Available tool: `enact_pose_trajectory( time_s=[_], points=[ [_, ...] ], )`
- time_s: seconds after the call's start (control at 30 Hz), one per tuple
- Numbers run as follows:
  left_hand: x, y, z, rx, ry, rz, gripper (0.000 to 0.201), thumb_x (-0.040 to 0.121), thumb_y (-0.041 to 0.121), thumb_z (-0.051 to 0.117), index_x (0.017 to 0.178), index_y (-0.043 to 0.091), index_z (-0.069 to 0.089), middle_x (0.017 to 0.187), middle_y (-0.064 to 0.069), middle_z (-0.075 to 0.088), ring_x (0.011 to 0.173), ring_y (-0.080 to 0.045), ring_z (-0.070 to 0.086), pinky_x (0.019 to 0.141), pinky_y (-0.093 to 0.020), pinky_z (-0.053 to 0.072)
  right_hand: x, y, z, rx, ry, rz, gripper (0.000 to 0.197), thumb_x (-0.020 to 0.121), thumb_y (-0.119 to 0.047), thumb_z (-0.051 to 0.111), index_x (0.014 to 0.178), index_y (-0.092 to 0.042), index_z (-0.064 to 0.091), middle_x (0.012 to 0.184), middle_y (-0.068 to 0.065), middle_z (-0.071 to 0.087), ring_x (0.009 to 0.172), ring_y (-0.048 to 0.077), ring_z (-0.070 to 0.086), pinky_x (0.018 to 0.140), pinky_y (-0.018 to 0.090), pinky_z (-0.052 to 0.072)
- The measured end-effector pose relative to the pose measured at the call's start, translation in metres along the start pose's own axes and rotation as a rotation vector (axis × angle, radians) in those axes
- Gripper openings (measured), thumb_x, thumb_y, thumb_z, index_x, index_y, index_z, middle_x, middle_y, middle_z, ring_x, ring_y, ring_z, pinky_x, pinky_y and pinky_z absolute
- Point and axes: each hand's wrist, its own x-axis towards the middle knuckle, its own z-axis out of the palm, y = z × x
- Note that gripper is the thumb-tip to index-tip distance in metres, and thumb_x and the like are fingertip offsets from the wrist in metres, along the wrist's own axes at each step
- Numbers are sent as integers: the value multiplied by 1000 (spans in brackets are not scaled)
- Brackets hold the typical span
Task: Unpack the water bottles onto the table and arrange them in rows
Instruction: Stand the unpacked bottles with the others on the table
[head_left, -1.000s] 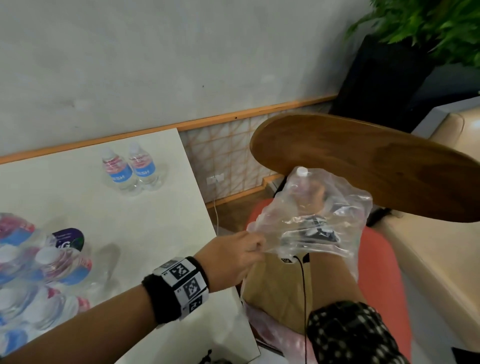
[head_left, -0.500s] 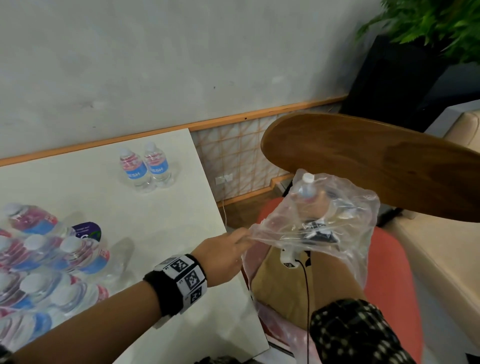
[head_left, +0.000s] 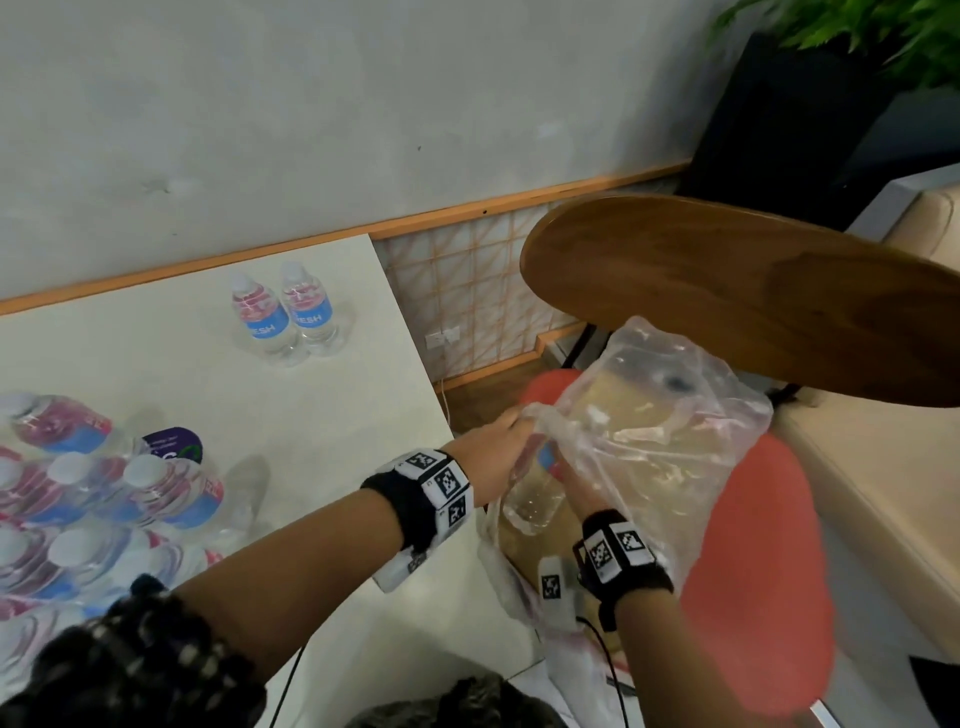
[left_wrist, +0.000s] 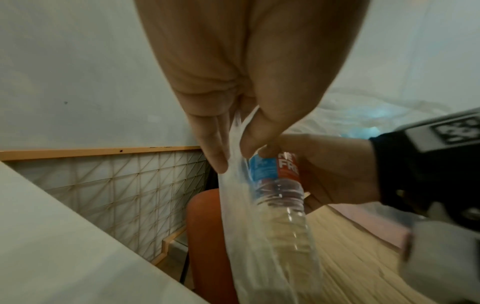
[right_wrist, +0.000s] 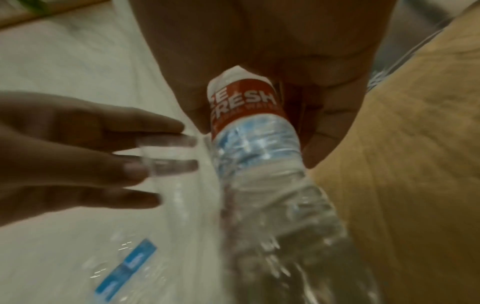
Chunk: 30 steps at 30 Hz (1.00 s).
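bottle (left_wrist: 279, 185): off table edge, half out of plastic wrap (head_left: 654, 431), base toward camera | right hand (head_left: 574, 486): fingers curled round bottle's label end | left hand (head_left: 491, 457): pinches wrap edge | two bottles (head_left: 285, 317) upright on table (head_left: 337, 431)

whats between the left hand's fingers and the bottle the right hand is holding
A fold of clear plastic wrap, pinched by the left hand, beside the bottle; the left wrist view shows it.
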Motion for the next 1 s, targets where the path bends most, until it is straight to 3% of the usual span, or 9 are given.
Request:
enact_pose_trajectory(
  time_s=[0.1,0.2,0.3,0.43,0.53,0.63,0.73,0.87,1.0],
  points=[
    [-11,-2,-5,11,21,2,63,94,7,47,149,18,20,156,-3,19,134,-26,40,110,-40,37,-8,-5,9,33,-1,-38,40,94,-26,54,132,-14,49,128,12,53,119,29,49,88,27,39],
    [-30,-9,-15,-36,32,15,67,90,-4,45,149,17,22,158,-3,15,141,-23,31,116,-35,29,-21,1,14,-159,-65,-85,15,87,-28,60,102,-28,57,108,-1,59,106,22,52,86,29,36],
    [-46,-25,-26,-74,18,6,69,86,-13,35,148,16,28,158,-3,20,143,-18,26,116,-21,18,-33,1,25,-409,-134,-148,20,77,-37,68,91,-35,55,108,-4,61,99,18,54,86,29,38],
    [-68,-39,-45,-102,-68,-58,70,80,-19,31,137,18,49,150,-3,39,136,-22,39,111,-30,32,-43,-1,52,-451,-216,-422,63,63,-25,80,117,-40,50,116,-14,59,104,10,57,90,26,46],
    [-89,-44,-67,-113,-77,-72,65,78,-20,30,123,14,64,145,-2,46,132,-20,43,110,-27,33,-59,-10,74,-678,-291,-595,60,65,-27,79,116,-34,48,105,-16,60,87,2,55,69,6,38],
    [-119,-55,-83,-116,-51,-68,66,75,-20,30,113,16,69,140,-2,50,125,-19,49,107,-28,37,-75,-15,95,-728,-295,-719,60,64,-33,77,117,-35,49,103,-12,63,87,6,56,74,19,44],
    [-152,-67,-98,-161,-83,-114,64,76,-16,34,121,19,63,134,-2,54,115,-19,57,100,-35,46,-87,-20,114,-609,-260,-707,60,66,-31,79,118,-34,49,97,-16,63,86,1,57,76,20,49],
    [-191,-78,-115,-206,-128,-163,61,83,-4,50,136,26,46,135,9,50,115,-13,56,91,-23,45,-92,-30,148,-426,-282,-654,61,68,-29,81,122,-30,51,105,-15,65,94,-3,60,79,16,52],
    [-209,-91,-107,-130,-158,-195,76,80,14,69,144,28,32,136,8,46,122,-12,47,103,-29,40,-76,-29,194,-522,-317,-613,70,67,-35,83,127,-25,48,112,-3,66,99,12,63,83,32,55]
  ],
)
